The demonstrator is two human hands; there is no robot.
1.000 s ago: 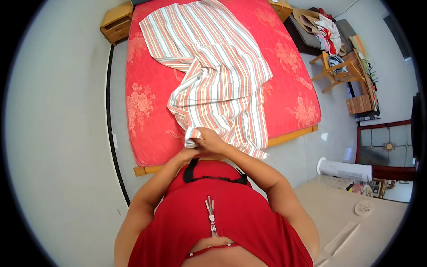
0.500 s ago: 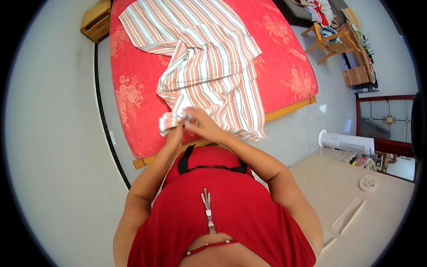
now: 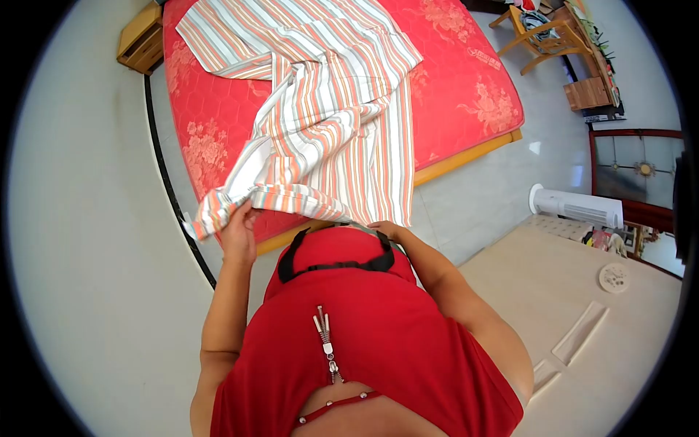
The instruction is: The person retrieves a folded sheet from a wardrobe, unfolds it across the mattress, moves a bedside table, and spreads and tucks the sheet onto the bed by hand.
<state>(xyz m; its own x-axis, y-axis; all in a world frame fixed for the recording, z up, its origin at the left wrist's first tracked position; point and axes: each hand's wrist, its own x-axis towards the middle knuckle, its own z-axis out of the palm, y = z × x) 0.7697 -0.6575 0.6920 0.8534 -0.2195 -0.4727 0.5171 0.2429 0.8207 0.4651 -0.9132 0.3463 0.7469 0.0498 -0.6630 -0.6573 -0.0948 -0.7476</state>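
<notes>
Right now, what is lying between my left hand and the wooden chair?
From the left hand to the wooden chair: striped cloth, red mattress, then grey floor, as the head view shows.

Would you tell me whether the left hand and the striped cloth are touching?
Touching: the head view shows the fingers of the left hand on the bunched near edge of the striped cloth.

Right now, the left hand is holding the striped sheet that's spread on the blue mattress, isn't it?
Not quite: the mattress is red, not blue, as the head view shows. The left hand is indeed holding the striped sheet spread on it.
</notes>
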